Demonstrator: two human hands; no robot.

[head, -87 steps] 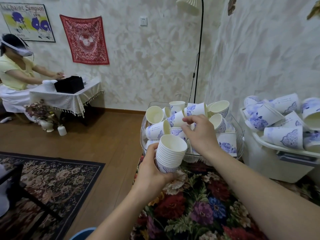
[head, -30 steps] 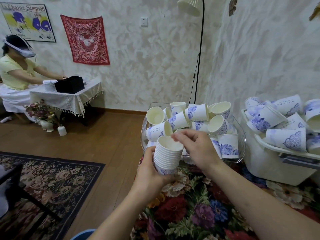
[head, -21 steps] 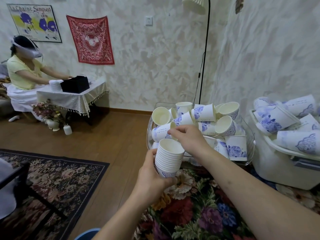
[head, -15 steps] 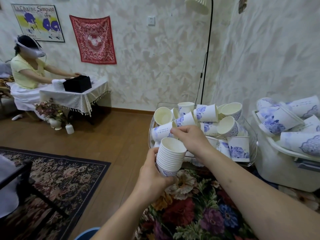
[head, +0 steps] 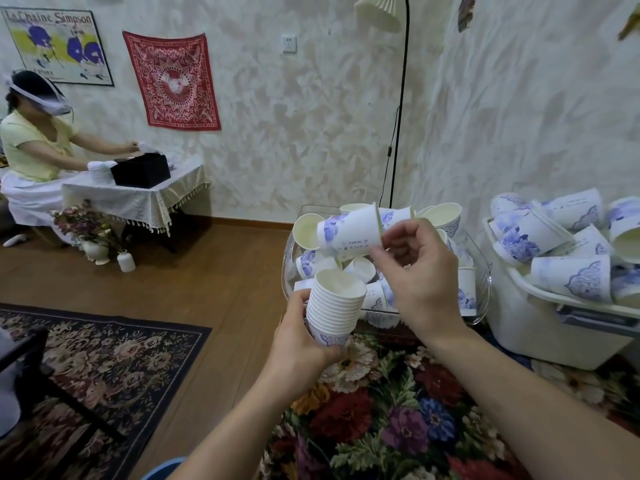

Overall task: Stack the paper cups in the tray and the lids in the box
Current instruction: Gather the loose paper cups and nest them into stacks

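Above the stack [head: 334, 306] gripped upright in the left hand [head: 301, 344], the right hand's [head: 420, 282] fingers [head: 379, 252] pinch a cup [head: 349, 233] lying sideways, base rightward; its small print is unreadable.

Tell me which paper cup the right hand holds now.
The single cup lying sideways above the clear tray, pinched at its rim by the right hand; the others sit loose or nested.

White bin [head: 540, 327]: right side cut by frame edge. Clear tray [head: 289, 258]: near wall hidden behind right hand [head: 415, 271]. Printed text on held cup [head: 349, 233] too small to read.
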